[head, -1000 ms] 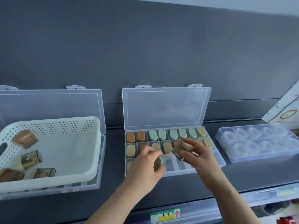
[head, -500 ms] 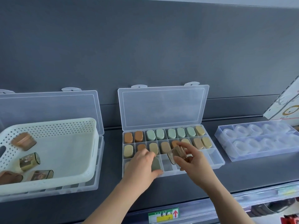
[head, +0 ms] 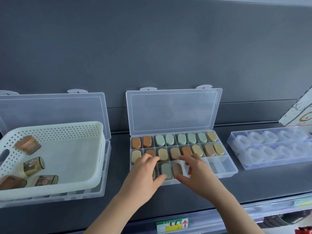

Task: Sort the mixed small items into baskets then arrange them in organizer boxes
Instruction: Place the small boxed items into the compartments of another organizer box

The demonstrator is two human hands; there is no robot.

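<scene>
The clear organizer box (head: 224, 168) lies on the dark shelf with its lid (head: 173, 112) propped open. Its two back rows hold orange, green, tan and yellow oval cases. In the front row a green case (head: 166, 170) and a brown case (head: 176, 168) lie side by side in their compartments. My left hand (head: 145, 174) rests over the front-left compartments, thumb at the green case's near edge. My right hand (head: 199, 173) hovers with spread fingers just right of the brown case, holding nothing. Part of the front row is hidden under both hands.
A white perforated basket (head: 70, 130) with several clear-wrapped brown items (head: 27, 144) sits on a second open organizer box (head: 104, 188) at the left. A clear tray of white rings (head: 270, 147) lies at the right, a white carton (head: 300, 114) behind it. A label (head: 172, 224) marks the shelf edge.
Both hands lowered to the box's front row. The green case left my left hand and the brown case left my right hand; both now lie in adjacent compartments.
</scene>
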